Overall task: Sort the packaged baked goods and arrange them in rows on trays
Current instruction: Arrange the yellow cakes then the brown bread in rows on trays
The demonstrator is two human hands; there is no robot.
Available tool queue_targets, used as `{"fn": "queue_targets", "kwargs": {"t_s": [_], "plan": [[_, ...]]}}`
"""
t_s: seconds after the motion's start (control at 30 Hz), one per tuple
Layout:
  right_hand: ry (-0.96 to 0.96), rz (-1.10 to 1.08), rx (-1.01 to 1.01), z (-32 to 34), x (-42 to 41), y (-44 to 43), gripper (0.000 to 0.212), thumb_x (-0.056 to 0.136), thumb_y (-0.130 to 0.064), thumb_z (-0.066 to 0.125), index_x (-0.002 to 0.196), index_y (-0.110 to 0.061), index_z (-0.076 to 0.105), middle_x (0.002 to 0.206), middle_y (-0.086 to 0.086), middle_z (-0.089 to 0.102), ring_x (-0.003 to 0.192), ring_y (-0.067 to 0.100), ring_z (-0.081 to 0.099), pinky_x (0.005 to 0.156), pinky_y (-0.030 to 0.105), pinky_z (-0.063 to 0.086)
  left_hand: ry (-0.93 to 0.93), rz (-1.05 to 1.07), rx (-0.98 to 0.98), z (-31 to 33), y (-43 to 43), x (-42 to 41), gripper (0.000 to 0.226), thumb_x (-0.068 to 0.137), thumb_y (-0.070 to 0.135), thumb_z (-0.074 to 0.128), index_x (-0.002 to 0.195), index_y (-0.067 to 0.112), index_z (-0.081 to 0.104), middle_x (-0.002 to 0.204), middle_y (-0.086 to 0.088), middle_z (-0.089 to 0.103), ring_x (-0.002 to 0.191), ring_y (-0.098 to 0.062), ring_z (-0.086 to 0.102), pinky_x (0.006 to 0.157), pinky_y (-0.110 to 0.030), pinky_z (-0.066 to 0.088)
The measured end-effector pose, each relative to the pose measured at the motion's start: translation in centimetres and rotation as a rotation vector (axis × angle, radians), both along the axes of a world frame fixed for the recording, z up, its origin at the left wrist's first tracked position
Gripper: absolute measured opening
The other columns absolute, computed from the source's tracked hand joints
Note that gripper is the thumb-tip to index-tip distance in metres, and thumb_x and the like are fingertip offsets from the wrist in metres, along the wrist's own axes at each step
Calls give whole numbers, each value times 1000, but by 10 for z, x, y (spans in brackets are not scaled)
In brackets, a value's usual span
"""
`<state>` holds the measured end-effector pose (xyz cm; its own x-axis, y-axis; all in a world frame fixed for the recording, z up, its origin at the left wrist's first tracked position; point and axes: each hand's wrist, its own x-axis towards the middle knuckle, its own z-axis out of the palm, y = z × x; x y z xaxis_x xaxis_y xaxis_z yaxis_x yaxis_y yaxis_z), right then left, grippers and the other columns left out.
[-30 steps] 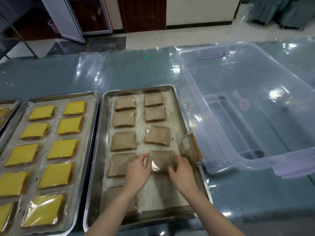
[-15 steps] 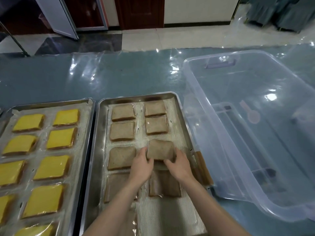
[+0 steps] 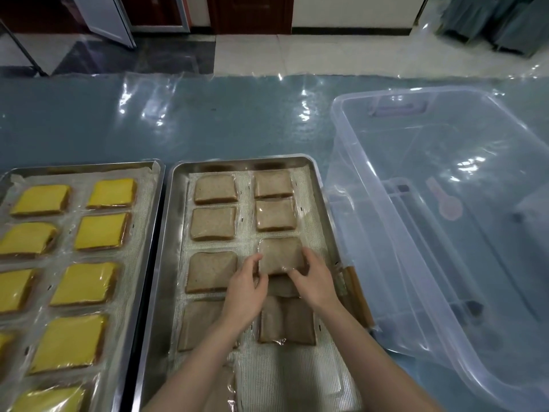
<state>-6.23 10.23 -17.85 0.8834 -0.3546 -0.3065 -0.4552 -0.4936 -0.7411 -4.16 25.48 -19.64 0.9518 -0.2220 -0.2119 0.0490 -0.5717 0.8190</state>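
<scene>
Two bare hands work over the middle tray [image 3: 175, 233] in the head view, the only view there is. The left hand [image 3: 245, 288] and the right hand [image 3: 315, 281] each pinch a near corner of one wrapped brown slice [image 3: 280, 255], thumbs and fingertips closed on its near edge. That slice sits third from the tray's far edge in the right-hand row, near the right rim, and seems slightly raised over another package just beneath its near edge.

The slice looks light and soft, a flat square of spongy crumb sealed in thin clear film. The film is glossy and probably slippery, so holding the bread itself through the wrap at two corners or opposite edges seems wiser than tugging at the loose seal. A hard squeeze would likely dent it.

The tray is shallow brushed metal with rounded corners, lined with a woven mesh mat [image 3: 297, 382]. Five other brown slices lie flat toward its far edge and left side, and a further wrapped brown package [image 3: 286, 321] lies just nearer in the right row. One package [image 3: 355, 295] stands on edge against the right rim.

The left tray [image 3: 148, 203] carries yellow-topped slices [image 3: 102, 231] in two tidy rows, each in crinkled film. A large clear plastic bin [image 3: 386, 233] stands beside the middle tray's right rim, on a blue table [image 3: 237, 120] under shiny plastic sheeting.
</scene>
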Motion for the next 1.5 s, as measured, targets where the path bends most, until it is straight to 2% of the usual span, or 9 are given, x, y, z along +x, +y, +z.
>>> {"fn": "queue_targets", "kwargs": {"t_s": [0.13, 0.3, 0.43, 0.6, 0.8, 1.03, 1.17, 1.33, 1.5], "plan": [[5, 29, -43, 11, -22, -1, 45, 91, -18, 57, 135, -11, 46, 128, 0, 48, 125, 15, 44, 93, 14, 29, -37, 12, 32, 7, 6, -9, 43, 93, 16, 56, 135, 20, 48, 123, 9, 57, 112, -4, 52, 96, -20, 38], [56, 72, -162, 7, -76, 1, 57, 93, -18, 54, 146, -13, 34, 149, 2, 36, 136, 17, 37, 111, 29, 30, -72, 61, 82, 13, 19, -46, 40, 93, 12, 57, 133, 14, 51, 128, 2, 59, 115, -7, 55, 97, -16, 38], [85, 80, -162, -3, -104, 9, 54, 91, -18, 55, 142, -16, 39, 140, 1, 44, 125, 17, 47, 106, 34, 42, -98, 17, 132, 11, 17, -69, 35, 95, 14, 56, 130, 15, 52, 108, 10, 59, 86, 10, 54, 69, 7, 35], [27, 51, -66, -4, -109, 14, 56, 86, -15, 59, 140, -16, 43, 128, 0, 54, 116, 14, 52, 100, 31, 45, -75, -12, 162, 11, 7, -82, 38, 95, 11, 55, 132, 17, 50, 107, 7, 63, 78, 7, 53, 62, 3, 38], [-44, 45, 33, 3, -95, 11, 52, 85, -10, 58, 135, -20, 48, 116, -9, 54, 115, 11, 52, 93, 20, 39, -80, 31, 133, 10, 4, -79, 38, 94, 12, 56, 131, 19, 50, 111, 0, 66, 89, -3, 56, 80, -15, 42], [-118, 136, -251, 15, -106, -3, 50, 90, -15, 59, 138, -15, 46, 142, -2, 43, 130, 15, 42, 108, 29, 36, -77, 34, 150, 15, 4, -79, 37, 97, 24, 54, 133, 15, 49, 92, 13, 53, 63, 13, 40, 53, 0, 37], [-209, 100, -625, 31, -116, -14, 55, 88, -17, 59, 140, -9, 44, 146, 8, 40, 132, 26, 40, 109, 41, 38, -59, 45, 117, 20, -2, -80, 36, 95, 19, 56, 130, 17, 51, 119, 3, 60, 100, -3, 56, 87, -14, 44], [55, 129, -669, 35, -119, -20, 68, 97, -20, 44, 153, -9, 7, 160, 5, 11, 145, 23, 17, 118, 34, 19, 46, -5, 48, 30, -27, -82, 28, 95, 21, 56, 122, 22, 55, 107, 6, 63, 99, -9, 60, 86, -21, 46], [-81, 202, -648, 36, -114, -16, 53, 94, -11, 47, 145, -13, 34, 150, 2, 37, 134, 21, 35, 111, 34, 29, 221, 52, -120, 30, -39, -75, 21, 95, 31, 54, 116, 32, 56, 118, 5, 62, 105, -13, 59, 93, -33, 49]]}}
